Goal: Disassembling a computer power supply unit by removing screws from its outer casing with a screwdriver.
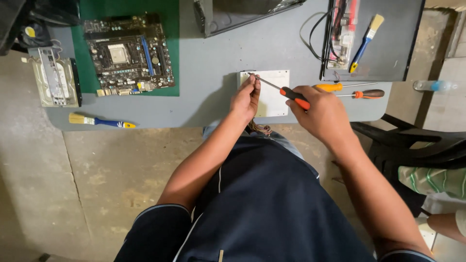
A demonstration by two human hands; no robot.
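Right hand (323, 114): fingers clenched round an orange-handled screwdriver (286, 92), tip at the white box (272, 94). Left hand (246, 97): fingers pinched the box's corner beside the tip.

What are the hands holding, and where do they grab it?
The right hand grips a screwdriver by its orange handle. The left hand pinches near its tip, at the white metal box.

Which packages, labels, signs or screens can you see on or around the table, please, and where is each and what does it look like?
Label on the hard drive: far left edge of the table, a pale oblong strip on the silvery case.
Clear packet: on the dark panel at the right rear, long and narrow, with red and white contents.
No signs or screens are in view.
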